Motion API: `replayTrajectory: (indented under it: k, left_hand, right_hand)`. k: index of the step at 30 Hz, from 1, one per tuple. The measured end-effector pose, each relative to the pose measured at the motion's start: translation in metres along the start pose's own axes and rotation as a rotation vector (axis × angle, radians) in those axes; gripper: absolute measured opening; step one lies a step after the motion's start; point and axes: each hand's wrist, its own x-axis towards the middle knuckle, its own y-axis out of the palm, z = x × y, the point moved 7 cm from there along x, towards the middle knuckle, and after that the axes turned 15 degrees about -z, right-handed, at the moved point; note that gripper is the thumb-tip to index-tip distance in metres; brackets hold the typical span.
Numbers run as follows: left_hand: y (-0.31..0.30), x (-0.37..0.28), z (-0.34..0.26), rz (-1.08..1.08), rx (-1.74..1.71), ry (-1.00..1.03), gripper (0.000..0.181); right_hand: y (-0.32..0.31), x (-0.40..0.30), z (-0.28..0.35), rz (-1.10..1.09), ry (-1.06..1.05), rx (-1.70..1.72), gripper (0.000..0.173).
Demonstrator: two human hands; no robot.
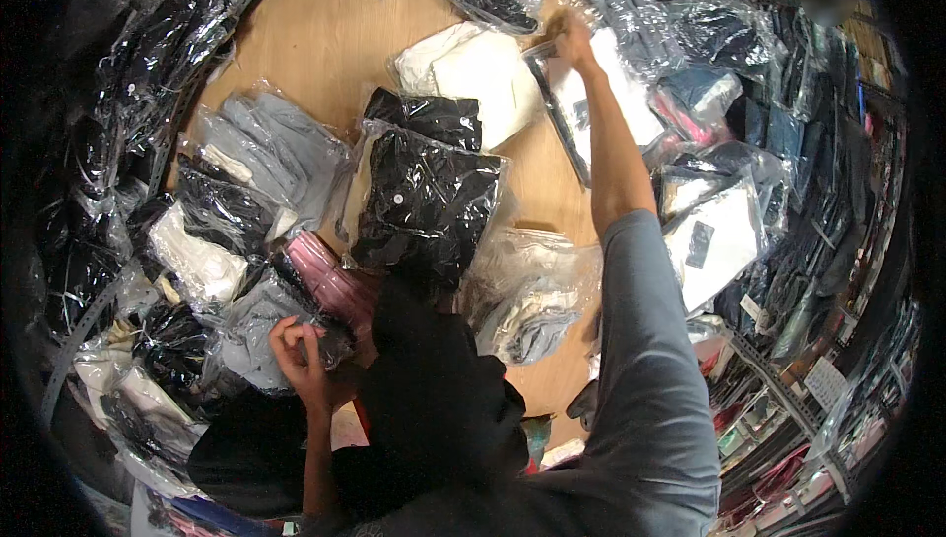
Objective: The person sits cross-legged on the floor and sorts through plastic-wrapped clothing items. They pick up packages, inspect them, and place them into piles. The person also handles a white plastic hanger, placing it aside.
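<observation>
My right hand (573, 38) reaches far forward, at the upper end of a white garment (610, 105) in clear plastic; blur and glare hide whether its fingers grip anything. My left hand (299, 352) is raised at the lower left with fingers curled and apart, holding nothing, over a grey bagged garment (255, 345). In front of me lies a black folded garment (436, 190) in a clear bag, partly on another black one (458, 119). Beyond it is a folded white garment (484, 79). A pink bagged garment (325, 263) lies beside my left hand.
Bagged clothes are heaped around the wooden surface (325, 27): grey-blue ones (281, 149) at left, beige ones (539, 286) near my right arm, a white one (713, 249) at right. Metal shelf edges (783, 396) and packed racks of dark clothes (820, 160) stand at the right.
</observation>
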Motion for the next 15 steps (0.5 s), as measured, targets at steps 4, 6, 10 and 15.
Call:
replayTrajectory:
  k: [4,6,10,15]
  left_hand:
    - [0.009,0.013,0.003,-0.049,0.084,-0.056,0.015]
    - [0.011,0.019,0.012,-0.056,0.128,-0.050,0.011]
    - [0.021,0.022,0.011,0.011,0.214,0.021,0.008]
    - [0.014,0.015,0.012,0.014,0.101,-0.022,0.006]
  right_hand:
    - [-0.015,0.038,0.005,-0.440,-0.306,-0.225,0.039]
    - [-0.003,0.052,0.003,-0.283,-0.276,-0.212,0.054]
    - [0.024,0.037,0.002,-0.021,0.059,-0.246,0.069]
    - [0.004,0.001,0.011,-0.124,0.010,-0.394,0.039]
